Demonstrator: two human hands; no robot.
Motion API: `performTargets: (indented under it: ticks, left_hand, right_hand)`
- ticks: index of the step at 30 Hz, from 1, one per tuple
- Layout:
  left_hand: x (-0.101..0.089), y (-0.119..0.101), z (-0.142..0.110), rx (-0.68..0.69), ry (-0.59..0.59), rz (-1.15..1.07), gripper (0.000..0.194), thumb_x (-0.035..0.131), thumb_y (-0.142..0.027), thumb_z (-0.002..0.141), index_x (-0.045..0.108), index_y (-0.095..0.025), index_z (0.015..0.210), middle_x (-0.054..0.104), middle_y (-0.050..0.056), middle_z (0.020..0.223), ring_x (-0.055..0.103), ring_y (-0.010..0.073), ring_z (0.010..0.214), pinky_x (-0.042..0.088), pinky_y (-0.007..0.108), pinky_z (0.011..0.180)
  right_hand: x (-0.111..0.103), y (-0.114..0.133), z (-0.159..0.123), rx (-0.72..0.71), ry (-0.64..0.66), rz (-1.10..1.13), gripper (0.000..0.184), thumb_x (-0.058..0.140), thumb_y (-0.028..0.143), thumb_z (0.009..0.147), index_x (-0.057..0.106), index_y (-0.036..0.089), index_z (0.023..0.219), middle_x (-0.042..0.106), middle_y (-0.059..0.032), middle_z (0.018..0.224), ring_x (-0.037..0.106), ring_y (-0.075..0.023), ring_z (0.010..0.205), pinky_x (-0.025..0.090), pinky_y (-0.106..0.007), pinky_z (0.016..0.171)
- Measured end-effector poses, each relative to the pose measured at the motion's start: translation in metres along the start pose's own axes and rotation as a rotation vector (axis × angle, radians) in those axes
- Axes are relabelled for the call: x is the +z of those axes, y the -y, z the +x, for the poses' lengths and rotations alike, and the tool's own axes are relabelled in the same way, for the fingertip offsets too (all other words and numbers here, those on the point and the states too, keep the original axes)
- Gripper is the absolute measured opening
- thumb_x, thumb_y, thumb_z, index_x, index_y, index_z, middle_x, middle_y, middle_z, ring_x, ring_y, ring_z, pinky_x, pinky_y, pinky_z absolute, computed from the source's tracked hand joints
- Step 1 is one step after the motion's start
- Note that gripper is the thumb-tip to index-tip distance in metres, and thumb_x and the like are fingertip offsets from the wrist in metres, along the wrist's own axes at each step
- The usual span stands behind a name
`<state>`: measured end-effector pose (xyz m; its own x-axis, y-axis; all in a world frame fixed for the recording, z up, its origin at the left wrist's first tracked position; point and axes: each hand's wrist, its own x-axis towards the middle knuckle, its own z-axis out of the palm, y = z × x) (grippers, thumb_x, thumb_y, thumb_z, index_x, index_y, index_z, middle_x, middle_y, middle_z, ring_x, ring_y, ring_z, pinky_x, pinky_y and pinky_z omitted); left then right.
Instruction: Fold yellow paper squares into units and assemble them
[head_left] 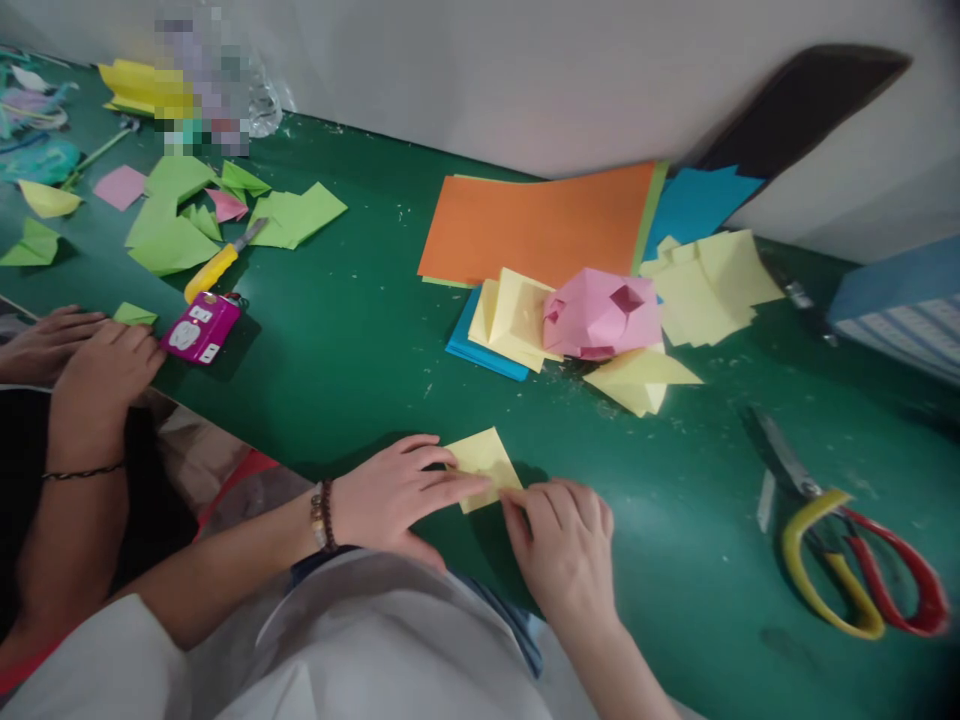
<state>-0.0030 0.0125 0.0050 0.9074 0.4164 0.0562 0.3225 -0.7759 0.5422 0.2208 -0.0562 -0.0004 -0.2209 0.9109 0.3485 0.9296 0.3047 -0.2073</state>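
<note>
1. Under the fingers (541,500) of the right hand (562,545), a folded yellow paper square (480,465) lies on the green worktop (360,300), pinched at its lower edge.
2. Beside those fingers, the left hand (394,495) lies relaxed and unclenched, its fingertips reaching onto the square. A beaded bracelet (321,515) circles its wrist.
3. Just beyond the fingers, a pink folded paper model (600,315) and yellow folded paper pieces (637,380) sit against an orange paper sheet (525,225).
4. Right of the fingers, scissors (847,570) with yellow and red handles rest on the worktop.
5. Well left of the fingers, a co-worker's hands (97,370) rest near a magenta gadget (201,328), a yellow utility knife (217,262) and green paper scraps (172,215).
6. Far beyond the fingers, a white wall (450,80) rises behind the speckled worktop, and a blue box (900,310) stands at its right end.
</note>
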Motion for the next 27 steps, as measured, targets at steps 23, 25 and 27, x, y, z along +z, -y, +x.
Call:
performTargets:
  ticks: [23, 25, 27]
  left_hand:
    - [0.004, 0.007, -0.003, 0.098, -0.059, 0.071, 0.048, 0.052, -0.049, 0.092, 0.051, -0.022, 0.132, 0.059, 0.004, 0.134, 0.044, 0.0226, 0.128, 0.023, 0.042, 0.115]
    - [0.004, 0.006, -0.001, 0.128, -0.102, 0.085, 0.036, 0.051, -0.047, 0.093, 0.06, -0.023, 0.119, 0.06, 0.002, 0.132, 0.045, 0.0214, 0.128, 0.024, 0.039, 0.115]
    - [0.004, 0.004, 0.002, 0.097, -0.147, 0.088, 0.032, 0.052, -0.048, 0.093, 0.064, -0.022, 0.106, 0.063, 0.002, 0.125, 0.048, 0.0204, 0.125, 0.028, 0.038, 0.113]
  right_hand:
    - [-0.006, -0.027, 0.006, 0.112, -0.003, 0.236, 0.014, 0.057, 0.029, 0.09, 0.065, 0.023, 0.1, 0.067, -0.0056, 0.089, 0.058, -0.0211, 0.085, 0.048, -0.036, 0.074]
    - [-0.006, -0.032, 0.006, 0.077, 0.049, 0.276, 0.013, 0.058, 0.032, 0.089, 0.066, 0.022, 0.094, 0.066, -0.0058, 0.087, 0.057, -0.0205, 0.083, 0.049, -0.035, 0.072]
    - [-0.005, -0.029, 0.004, 0.038, 0.088, 0.299, 0.016, 0.059, 0.034, 0.089, 0.067, 0.021, 0.095, 0.064, -0.0063, 0.087, 0.057, -0.0203, 0.083, 0.049, -0.035, 0.073]
